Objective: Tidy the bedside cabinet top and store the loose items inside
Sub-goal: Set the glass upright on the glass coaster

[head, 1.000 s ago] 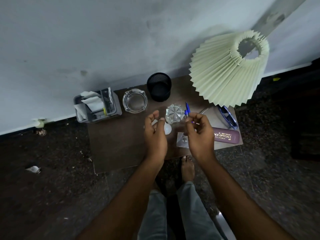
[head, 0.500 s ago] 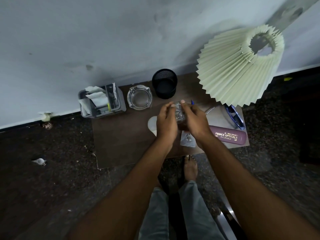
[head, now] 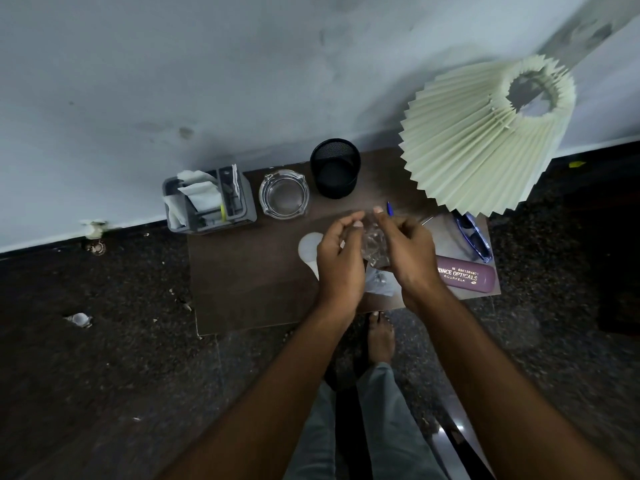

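Observation:
On the dark wooden cabinet top (head: 249, 271) my left hand (head: 341, 261) and my right hand (head: 408, 252) meet around a clear faceted glass piece (head: 373, 244), lifted just above the surface. My right hand's fingers curl round its right side and my left fingers curl against its left side. A white bulb (head: 309, 250) lies left of my left hand. Just past my right fingers, a blue pen (head: 390, 208) pokes out. A small clear bag (head: 380, 285) lies under my wrists.
Along the back stand a grey organiser with papers (head: 207, 202), a glass ashtray (head: 284, 195) and a black mesh cup (head: 335, 168). A pleated lamp shade (head: 481, 143) overhangs the right side, above blue glasses (head: 475, 239) and a purple spectacle case (head: 465, 277).
Both hands moved forward from over the bulb and closed round the glass piece, then lifted it slightly toward me. The camera shifted closer.

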